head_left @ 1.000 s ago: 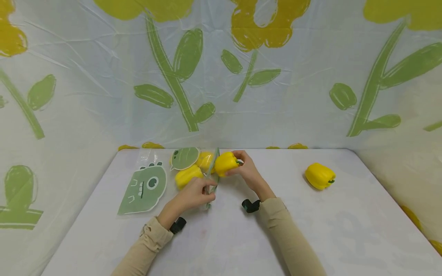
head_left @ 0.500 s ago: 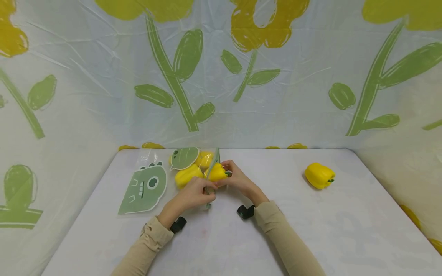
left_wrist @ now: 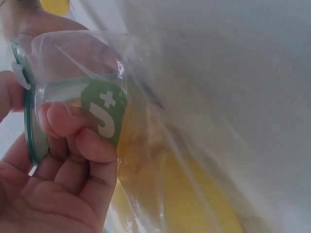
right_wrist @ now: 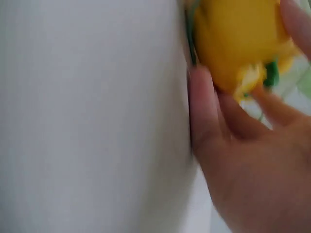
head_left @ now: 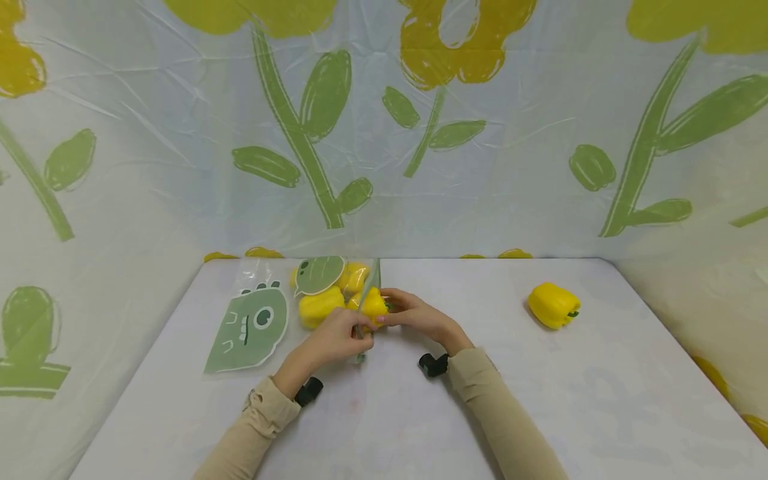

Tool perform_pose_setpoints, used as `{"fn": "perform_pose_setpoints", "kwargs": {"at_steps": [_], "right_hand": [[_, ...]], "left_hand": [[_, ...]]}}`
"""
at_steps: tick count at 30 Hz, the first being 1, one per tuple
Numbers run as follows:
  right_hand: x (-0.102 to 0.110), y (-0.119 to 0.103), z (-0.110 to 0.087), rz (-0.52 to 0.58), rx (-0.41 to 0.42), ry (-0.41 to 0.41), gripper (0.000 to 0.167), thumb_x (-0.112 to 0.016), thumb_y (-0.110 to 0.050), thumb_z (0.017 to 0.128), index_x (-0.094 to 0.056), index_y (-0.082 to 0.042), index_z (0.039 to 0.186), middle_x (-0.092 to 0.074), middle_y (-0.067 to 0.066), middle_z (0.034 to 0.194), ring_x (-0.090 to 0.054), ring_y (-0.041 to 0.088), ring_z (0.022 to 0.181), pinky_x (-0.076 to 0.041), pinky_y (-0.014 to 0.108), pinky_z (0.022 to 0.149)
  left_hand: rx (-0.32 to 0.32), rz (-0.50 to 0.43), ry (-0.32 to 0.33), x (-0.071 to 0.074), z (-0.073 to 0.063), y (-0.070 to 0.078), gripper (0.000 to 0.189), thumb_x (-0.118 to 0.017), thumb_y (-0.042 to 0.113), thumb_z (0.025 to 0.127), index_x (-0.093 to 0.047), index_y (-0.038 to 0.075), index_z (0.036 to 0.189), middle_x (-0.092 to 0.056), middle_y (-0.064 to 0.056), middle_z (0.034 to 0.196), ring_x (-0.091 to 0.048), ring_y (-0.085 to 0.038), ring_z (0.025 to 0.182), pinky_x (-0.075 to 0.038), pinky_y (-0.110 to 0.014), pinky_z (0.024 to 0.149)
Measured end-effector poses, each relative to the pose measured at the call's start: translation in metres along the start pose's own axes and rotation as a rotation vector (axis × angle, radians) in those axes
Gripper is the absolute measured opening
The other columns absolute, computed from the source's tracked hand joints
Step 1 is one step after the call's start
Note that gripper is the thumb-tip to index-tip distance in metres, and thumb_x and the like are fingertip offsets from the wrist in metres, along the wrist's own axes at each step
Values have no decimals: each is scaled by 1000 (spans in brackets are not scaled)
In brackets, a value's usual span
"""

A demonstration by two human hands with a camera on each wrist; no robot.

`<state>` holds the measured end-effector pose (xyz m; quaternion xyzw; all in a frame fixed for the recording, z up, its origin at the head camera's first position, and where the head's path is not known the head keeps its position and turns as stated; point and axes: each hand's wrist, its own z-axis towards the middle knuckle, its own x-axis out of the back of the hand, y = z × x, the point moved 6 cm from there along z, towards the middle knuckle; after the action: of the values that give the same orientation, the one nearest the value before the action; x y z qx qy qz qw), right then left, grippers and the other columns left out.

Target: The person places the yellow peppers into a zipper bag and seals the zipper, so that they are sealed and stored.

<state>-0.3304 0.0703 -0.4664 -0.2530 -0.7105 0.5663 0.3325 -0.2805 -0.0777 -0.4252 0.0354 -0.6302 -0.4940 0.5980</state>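
In the head view my left hand (head_left: 337,335) grips the near edge of a clear zip bag (head_left: 318,275) with a green cartoon print. The left wrist view shows its fingers curled on the bag's green zip strip (left_wrist: 30,116), near a white slider (left_wrist: 20,75). Several yellow bell peppers, among them one at the front (head_left: 321,308), lie inside the bag. My right hand (head_left: 420,319) holds another yellow bell pepper (head_left: 371,303), stem toward the palm, in the bag's mouth. In the right wrist view, thumb and fingers surround this pepper (right_wrist: 238,39); motion blurs it.
A second clear bag (head_left: 255,330) with a one-eyed green monster print lies flat on the left. One loose yellow bell pepper (head_left: 553,305) sits on the right of the white table (head_left: 600,400). A flower-printed cloth wall (head_left: 480,200) stands behind the table.
My right hand has moved left and down, taking its bell pepper from outside the bag into the mouth. The bagged peppers have shifted slightly left. My left hand keeps its grip in place.
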Motion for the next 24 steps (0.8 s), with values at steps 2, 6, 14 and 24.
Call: {"fn": "perform_pose_setpoints", "kwargs": {"at_steps": [2, 6, 14, 24], "right_hand": [[-1, -2, 1, -39, 3, 15, 68, -67, -22, 94, -35, -13, 154, -46, 9, 147, -51, 25, 126, -44, 39, 102], [5, -5, -3, -36, -23, 29, 69, -69, -23, 92, -38, -8, 152, -47, 13, 146, -55, 25, 121, -48, 39, 98], [31, 2, -14, 84, -41, 162, 33, -67, -3, 89, -65, 12, 119, -71, 18, 108, -69, 21, 89, -54, 38, 88], [10, -6, -5, 26, 26, 332, 16, -71, -1, 86, -73, 12, 96, -73, 12, 83, -66, 16, 66, -58, 34, 72]], "left_hand": [[3, -4, 0, 0, -1, -1, 22, -63, 5, 77, -75, -2, 95, -66, 0, 75, -51, -6, 57, -45, -23, 53], [11, 4, 1, -1, -1, -1, 23, -63, 5, 77, -76, -1, 95, -66, 1, 75, -51, -6, 57, -44, -23, 53], [2, 31, 11, 1, 0, 1, 22, -64, 6, 78, -76, -1, 96, -66, 2, 76, -51, -5, 58, -46, -22, 55], [-20, 37, 17, -1, 0, 4, 25, -64, 5, 78, -76, -1, 100, -68, 2, 79, -50, -4, 58, -45, -22, 55]]}}
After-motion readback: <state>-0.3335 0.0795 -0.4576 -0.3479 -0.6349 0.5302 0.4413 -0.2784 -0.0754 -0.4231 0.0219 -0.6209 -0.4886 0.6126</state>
